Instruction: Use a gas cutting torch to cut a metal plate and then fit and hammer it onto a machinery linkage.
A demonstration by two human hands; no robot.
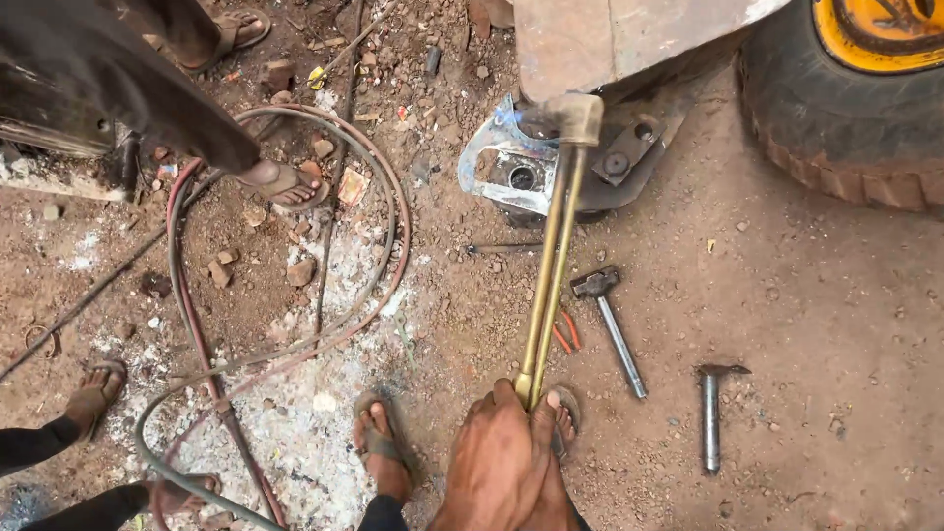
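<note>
1. Both hands are clenched together on the near end of the brass cutting torch [551, 265]: the left hand [497, 462] wraps over the top, while the right hand [546, 492] sits under and behind it, mostly hidden.
2. The torch's long axis runs almost straight away from the person, leaning slightly right, and its head points at the bent steel plate [511, 162], where a blue flame shows.
3. As I judge it, cutting well calls for a steady two-handed hold, the tip just off the plate, and feet kept back.
4. Just right of the torch lie red-handled pliers [565, 332], a sledgehammer [612, 324] and, farther right, a second hammer [713, 413].
5. Left of the torch, hoses [285, 354] loop over the dirt.
</note>
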